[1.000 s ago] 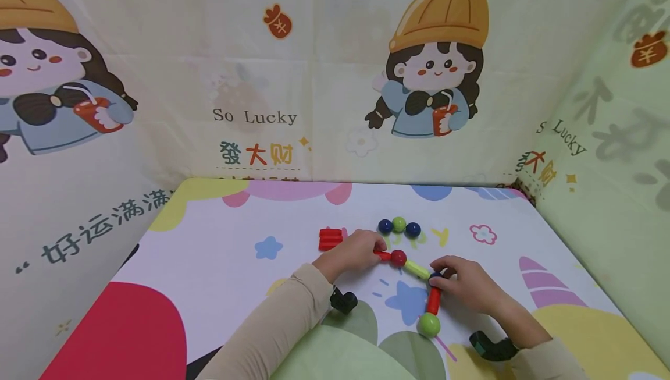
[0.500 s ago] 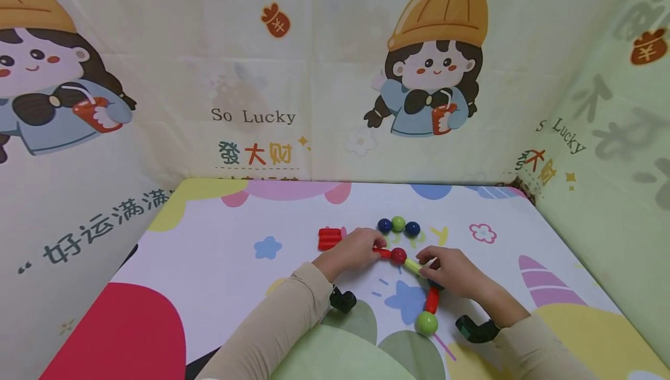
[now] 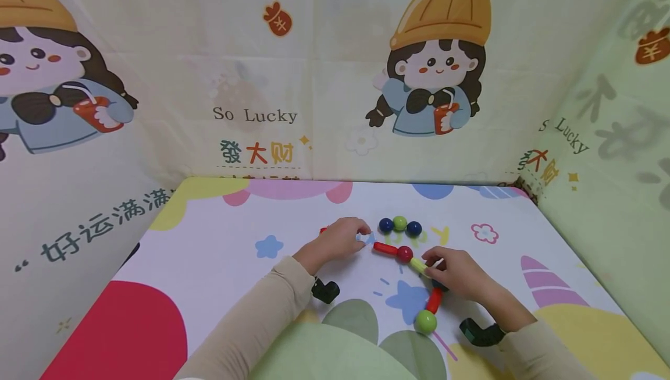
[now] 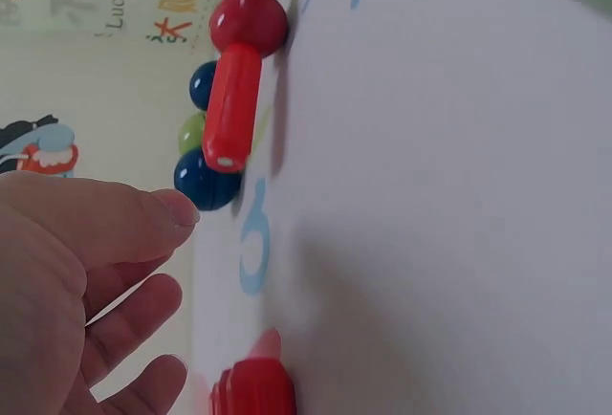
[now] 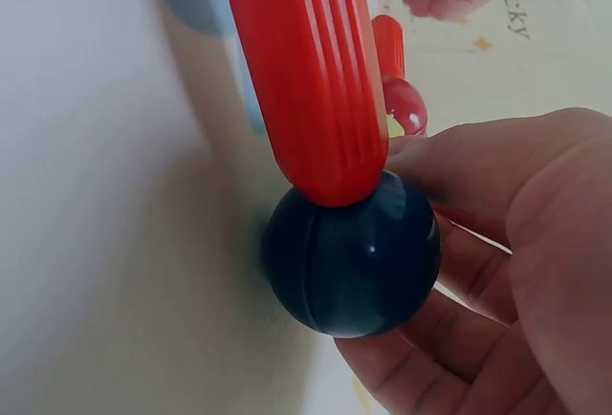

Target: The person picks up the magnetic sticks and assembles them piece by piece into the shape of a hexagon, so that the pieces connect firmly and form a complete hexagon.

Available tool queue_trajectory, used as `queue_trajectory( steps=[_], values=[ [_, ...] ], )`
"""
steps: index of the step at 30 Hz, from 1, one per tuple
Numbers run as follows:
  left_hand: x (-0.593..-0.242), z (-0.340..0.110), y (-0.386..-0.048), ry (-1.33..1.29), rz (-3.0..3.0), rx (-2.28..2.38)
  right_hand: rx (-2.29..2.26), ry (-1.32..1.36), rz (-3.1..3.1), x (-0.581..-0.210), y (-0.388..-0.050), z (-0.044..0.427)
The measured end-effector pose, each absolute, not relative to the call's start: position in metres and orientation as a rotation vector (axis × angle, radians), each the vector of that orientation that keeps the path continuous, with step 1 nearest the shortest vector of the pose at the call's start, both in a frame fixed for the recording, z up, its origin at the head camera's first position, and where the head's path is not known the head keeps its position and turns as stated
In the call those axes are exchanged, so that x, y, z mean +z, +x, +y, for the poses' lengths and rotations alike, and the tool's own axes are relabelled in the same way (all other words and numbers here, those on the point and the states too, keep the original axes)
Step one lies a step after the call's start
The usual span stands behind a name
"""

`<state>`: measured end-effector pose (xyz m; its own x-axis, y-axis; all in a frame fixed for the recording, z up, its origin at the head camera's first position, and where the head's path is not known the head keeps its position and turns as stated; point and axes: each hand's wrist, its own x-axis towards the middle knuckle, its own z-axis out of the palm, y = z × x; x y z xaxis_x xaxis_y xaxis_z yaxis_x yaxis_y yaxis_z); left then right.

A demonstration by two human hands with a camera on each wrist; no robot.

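A chain of magnetic sticks and balls lies on the table: a red stick [image 3: 385, 249], a red ball [image 3: 405, 254], a yellow-green stick [image 3: 418, 266], a dark blue ball [image 5: 352, 254], another red stick [image 3: 434, 299] and a green ball [image 3: 426, 322]. My right hand [image 3: 460, 275] pinches the yellow-green stick close to the dark blue ball, which the fingers partly cover in the head view. To the left of the chain's far end, my left hand [image 3: 337, 239] holds nothing, its fingers loosely bent and apart from the red stick.
Two dark blue balls with a green ball [image 3: 400, 223] between them sit behind the chain. Several spare red sticks [image 4: 253, 391] lie beyond my left hand, mostly hidden by it in the head view. A printed cloth wall [image 3: 335, 153] stands at the table's back edge.
My left hand has let go of the chain's end red stick and moved left. My right hand has shifted from the dark blue ball to the yellow-green stick.
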<state>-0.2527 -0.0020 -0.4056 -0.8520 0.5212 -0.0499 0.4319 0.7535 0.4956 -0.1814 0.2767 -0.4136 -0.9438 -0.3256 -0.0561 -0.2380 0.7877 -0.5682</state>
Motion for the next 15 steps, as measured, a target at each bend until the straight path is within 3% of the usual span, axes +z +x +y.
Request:
queue_trajectory(
  steps=[15],
  values=[
    [-0.407,0.004,-0.269,0.724,2.736,0.749,-0.880,-0.402,2.866,-0.415,-0.171,0.286]
  ],
)
